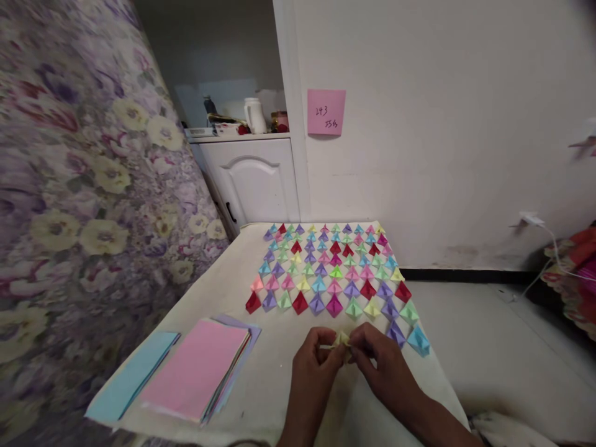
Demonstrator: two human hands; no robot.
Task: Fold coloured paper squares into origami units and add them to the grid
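Note:
My left hand (313,366) and my right hand (382,366) meet over the near part of a cream table (279,385). Both pinch a small pale yellow folded paper piece (341,339) between their fingertips. Just beyond the hands lie several rows of small folded paper shapes (326,273) in red, purple, green, pink, blue and yellow. A blue folded shape (418,339) sits closest to my right hand, at the table's right edge.
A stack of paper sheets with a pink top sheet (198,366) and a blue sheet (133,375) lie at the near left. A flowered cloth (74,205) hangs on the left. A pink note (326,112) is stuck on the white wall; a white cabinet (251,180) stands behind.

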